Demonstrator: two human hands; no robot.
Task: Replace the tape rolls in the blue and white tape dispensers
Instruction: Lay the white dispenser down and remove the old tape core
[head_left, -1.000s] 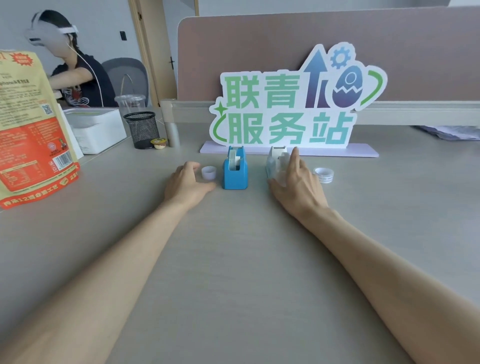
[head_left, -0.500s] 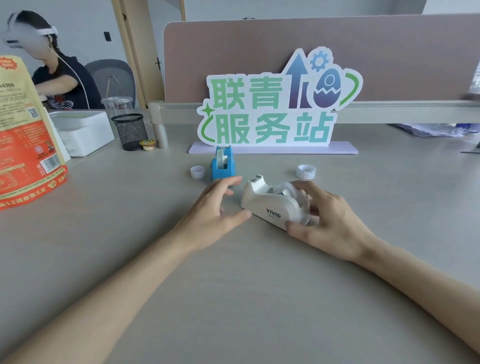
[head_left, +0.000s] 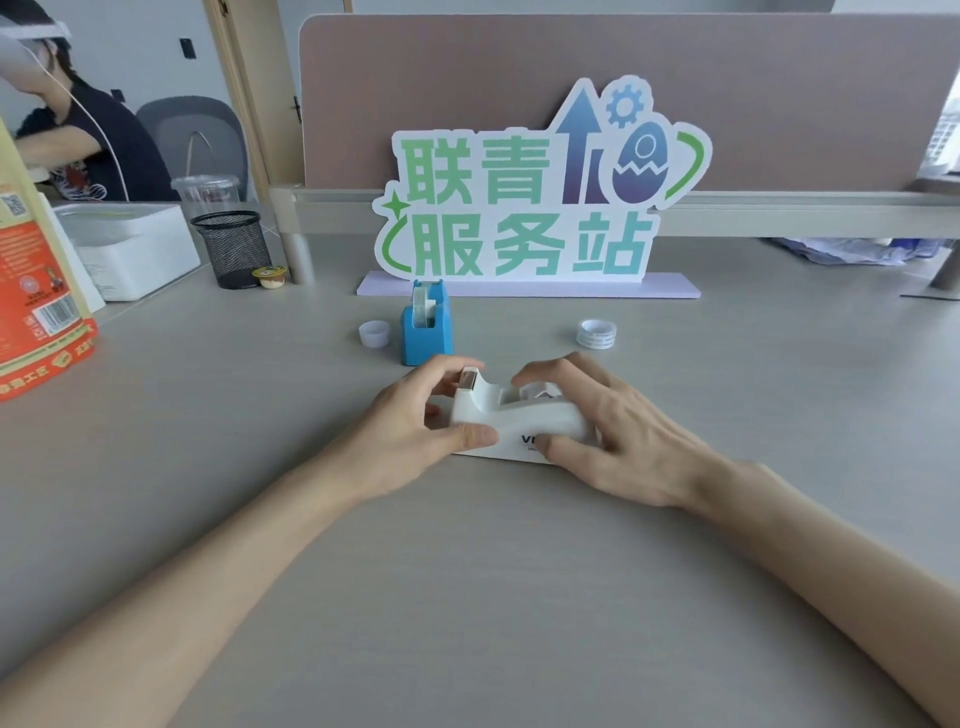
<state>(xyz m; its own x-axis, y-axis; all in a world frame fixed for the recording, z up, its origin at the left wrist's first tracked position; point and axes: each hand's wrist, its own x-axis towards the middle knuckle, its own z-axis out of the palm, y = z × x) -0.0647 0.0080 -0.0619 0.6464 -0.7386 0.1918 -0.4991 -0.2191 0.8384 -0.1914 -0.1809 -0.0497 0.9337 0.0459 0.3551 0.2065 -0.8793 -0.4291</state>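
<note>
The white tape dispenser (head_left: 511, 415) lies sideways on the desk in front of me, cutter end to the left. My left hand (head_left: 415, 426) grips its cutter end, thumb on the front face. My right hand (head_left: 618, 441) wraps its rear end, fingers over the roll, which is mostly hidden. Behind them stands the blue tape dispenser (head_left: 427, 332) with a roll in it. A small spare tape roll (head_left: 374, 333) lies left of the blue one. Another spare tape roll (head_left: 596, 333) lies to the right.
A green-and-white standing sign (head_left: 530, 208) and a partition close off the back of the desk. At the left are an orange bag (head_left: 36, 291), a white box (head_left: 130, 249), a black mesh pen cup (head_left: 234, 248) and a seated person (head_left: 78, 135).
My right hand drew the white dispenser from beside the sign toward me and laid it sideways. My left hand left the small roll and took hold of the dispenser's cutter end.
</note>
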